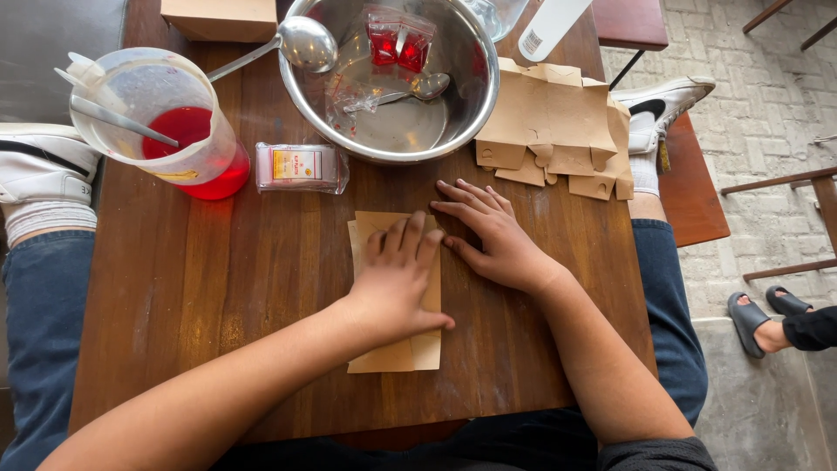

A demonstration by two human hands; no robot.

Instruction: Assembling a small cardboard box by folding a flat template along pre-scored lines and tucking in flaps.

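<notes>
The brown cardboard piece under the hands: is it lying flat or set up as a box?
Flat: the cardboard piece lies on the table, both hands pressing it.

Flat carton (394,296) under left hand (397,281), bowl (392,78) behind, jug (161,118) far left (carton stack (554,122) right)

arms: bare to above the elbow | right sleeve: dark grey, short (654,453) | legs: blue denim jeans (44,331) | feet: white socks (39,218), white sneakers (663,103)
</notes>
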